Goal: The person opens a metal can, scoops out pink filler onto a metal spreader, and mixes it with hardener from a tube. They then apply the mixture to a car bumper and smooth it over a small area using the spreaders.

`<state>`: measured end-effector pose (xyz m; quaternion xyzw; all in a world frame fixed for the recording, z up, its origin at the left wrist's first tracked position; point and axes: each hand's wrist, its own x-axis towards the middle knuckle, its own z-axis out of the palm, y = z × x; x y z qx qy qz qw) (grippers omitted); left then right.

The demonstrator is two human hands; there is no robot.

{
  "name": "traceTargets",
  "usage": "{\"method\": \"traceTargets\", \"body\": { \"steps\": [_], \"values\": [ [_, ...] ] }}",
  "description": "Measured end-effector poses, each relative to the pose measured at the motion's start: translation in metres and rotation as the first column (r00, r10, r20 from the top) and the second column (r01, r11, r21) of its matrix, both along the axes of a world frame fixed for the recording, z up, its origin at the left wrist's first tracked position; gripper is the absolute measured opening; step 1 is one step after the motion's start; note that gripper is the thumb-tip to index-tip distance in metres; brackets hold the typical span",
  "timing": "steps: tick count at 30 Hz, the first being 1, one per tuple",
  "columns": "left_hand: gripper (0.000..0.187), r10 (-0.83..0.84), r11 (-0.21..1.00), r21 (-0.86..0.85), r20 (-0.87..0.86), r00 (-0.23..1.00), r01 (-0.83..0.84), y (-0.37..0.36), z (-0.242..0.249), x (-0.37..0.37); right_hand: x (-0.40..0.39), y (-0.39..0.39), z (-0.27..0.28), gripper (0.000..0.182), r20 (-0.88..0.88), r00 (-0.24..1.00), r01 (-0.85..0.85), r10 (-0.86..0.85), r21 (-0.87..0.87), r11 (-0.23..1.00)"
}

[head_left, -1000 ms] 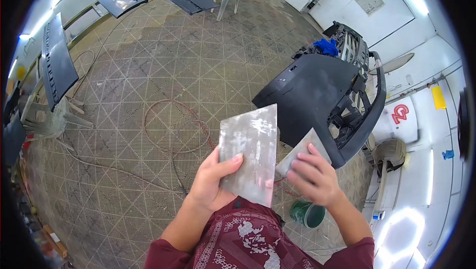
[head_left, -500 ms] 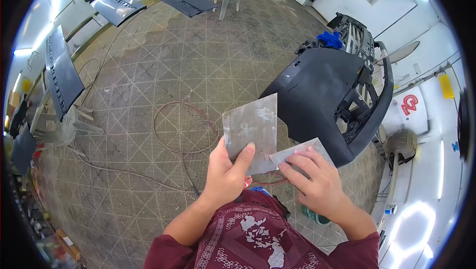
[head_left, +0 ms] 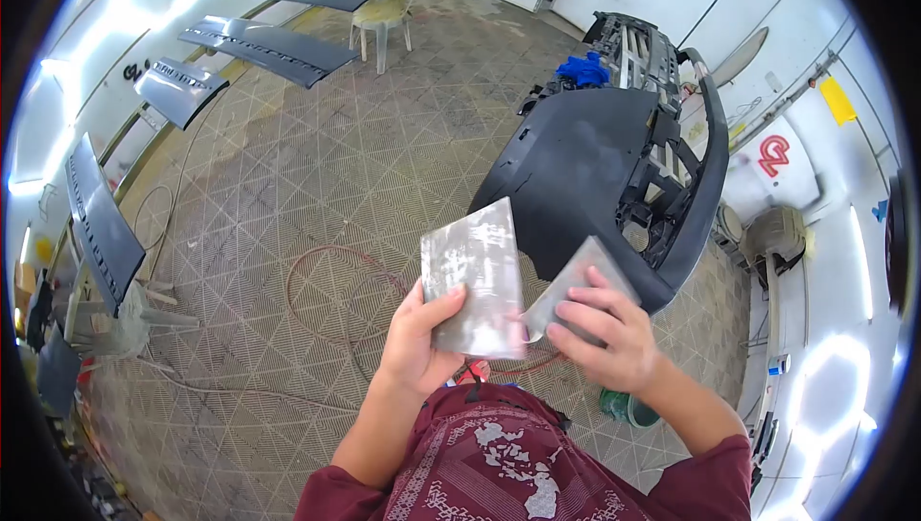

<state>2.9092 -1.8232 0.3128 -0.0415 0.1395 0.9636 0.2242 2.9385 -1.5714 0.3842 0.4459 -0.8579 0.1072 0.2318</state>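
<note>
My left hand [head_left: 425,334] grips a flat rectangular metal plate [head_left: 472,272] by its left edge, thumb lying across its face. Pale smears mark the plate's surface. In my right hand [head_left: 606,343] is a smaller grey putty spreader [head_left: 587,276], a thin flat blade held at a tilt. Its lower left corner comes close to the plate's lower right edge, where motion blur hides whether they touch. Beyond both hands stands a large dark car bumper [head_left: 566,171].
A blue cloth [head_left: 582,70] lies on the bumper. Long grey panels [head_left: 269,49] rest on racks to the left, near a plastic stool [head_left: 381,27]. A reddish hose [head_left: 297,276] loops over the floor. A green container [head_left: 628,408] stands by my right forearm.
The spreader has turned steeper and its corner has dropped towards the plate's lower right edge. The plate catches more light. My view has shifted, showing more of the far room.
</note>
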Motion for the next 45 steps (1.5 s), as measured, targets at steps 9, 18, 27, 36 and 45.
{"method": "traceTargets", "body": {
  "steps": [9,18,27,36,45],
  "values": [
    [0.043,0.047,0.963,-0.251,-0.191,0.981,-0.095,0.066,0.019,-0.011,0.019,0.041,-0.004,0.032,0.404,0.896,0.42,-0.186,-0.632,0.651],
    [0.043,0.087,0.916,-0.372,-0.185,0.979,-0.152,0.131,0.022,-0.015,0.004,0.091,-0.028,0.035,0.359,0.928,0.345,-0.103,-0.721,0.601],
    [0.04,-0.125,0.958,-0.26,0.007,0.992,0.122,0.182,0.023,-0.032,-0.013,0.176,-0.061,0.039,-0.065,0.998,-0.038,0.015,-0.374,0.927],
    [0.036,-0.109,0.781,-0.599,-0.411,0.905,-0.178,0.181,0.024,-0.086,-0.035,0.17,-0.013,0.049,0.076,0.938,0.346,-0.338,-0.23,0.91],
    [0.034,-0.327,0.676,-0.714,-0.511,0.795,-0.181,0.163,0.021,-0.176,-0.089,0.102,0.008,0.043,0.097,0.796,0.585,-0.598,0.133,0.8]
  ]
}}
